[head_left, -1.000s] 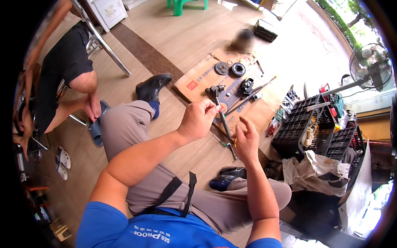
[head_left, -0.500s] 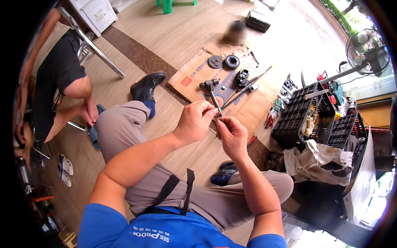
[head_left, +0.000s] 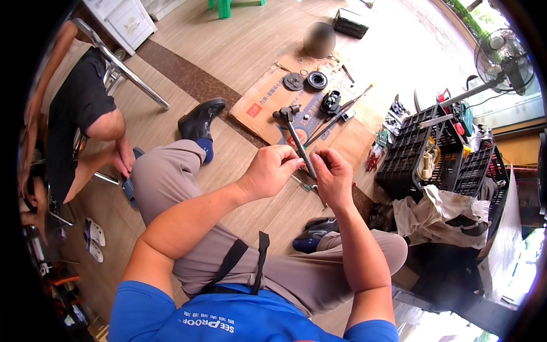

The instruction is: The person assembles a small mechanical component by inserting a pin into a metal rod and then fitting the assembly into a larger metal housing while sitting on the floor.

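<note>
Rod aslant between 2 bare hands, lower part beside the fingertips, T-shaped head at the far end, seen against card; resting on it or above it, cannot tell. Left hand: fingers curled, thumb and forefinger drawn close together at the left of the rod. Right hand: fingers bent inward, thumb and forefinger tips at the right of the rod. Gripping the rod or some smaller piece, cannot tell; tips too small and overlapped.

On the card, beyond the head: disc just beside ring, then black block nearer. At the far edge, blurred dark ball, with black box farther off. To the right, black crates, draped cloth and fan. On the wearer's feet, 2 black boots. At far left, 1 other person in dark shorts, near 2 white clogs.
</note>
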### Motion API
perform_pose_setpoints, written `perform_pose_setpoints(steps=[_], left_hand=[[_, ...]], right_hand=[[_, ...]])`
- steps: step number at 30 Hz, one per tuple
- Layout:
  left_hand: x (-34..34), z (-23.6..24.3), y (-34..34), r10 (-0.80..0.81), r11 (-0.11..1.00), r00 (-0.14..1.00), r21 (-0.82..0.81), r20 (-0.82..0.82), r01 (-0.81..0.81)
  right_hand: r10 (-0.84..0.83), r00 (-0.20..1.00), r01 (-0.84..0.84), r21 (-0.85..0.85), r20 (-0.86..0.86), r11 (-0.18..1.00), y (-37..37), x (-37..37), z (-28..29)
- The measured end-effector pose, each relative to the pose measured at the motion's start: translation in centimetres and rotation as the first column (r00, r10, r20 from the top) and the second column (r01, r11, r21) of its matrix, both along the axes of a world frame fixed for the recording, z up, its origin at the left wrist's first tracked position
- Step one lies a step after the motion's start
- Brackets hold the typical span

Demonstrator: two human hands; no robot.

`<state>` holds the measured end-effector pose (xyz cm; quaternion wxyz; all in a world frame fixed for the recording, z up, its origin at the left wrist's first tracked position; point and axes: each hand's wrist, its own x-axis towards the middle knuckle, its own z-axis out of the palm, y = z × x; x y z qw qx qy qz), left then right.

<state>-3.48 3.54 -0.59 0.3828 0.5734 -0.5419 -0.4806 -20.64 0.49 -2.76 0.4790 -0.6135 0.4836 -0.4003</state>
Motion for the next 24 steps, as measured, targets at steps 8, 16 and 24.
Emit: perform_pose_setpoints(steps=[8, 16, 24], left_hand=[[0.9, -0.8, -0.4, 0.034, 0.992, 0.957, 0.127, -0.287, 0.003], [1.5, -1.6, -1.0, 0.165, 0.982, 0.962, 0.131, -0.218, -0.139], [0.7, -1.8, -0.5, 0.144, 0.989, 0.988, 0.015, -0.048, -0.144]], right_hand=[[0.043, 0.992, -0.063, 0.170, 0.119, 0.984, 0.6, 0.6, -2.2], [0.175, 0.983, -0.174, 0.030, -0.048, 0.984, 2.9, 1.5, 0.4], [0.157, 0.983, -0.163, -0.062, -0.091, 0.985, 2.5, 0.6, 1.8]])
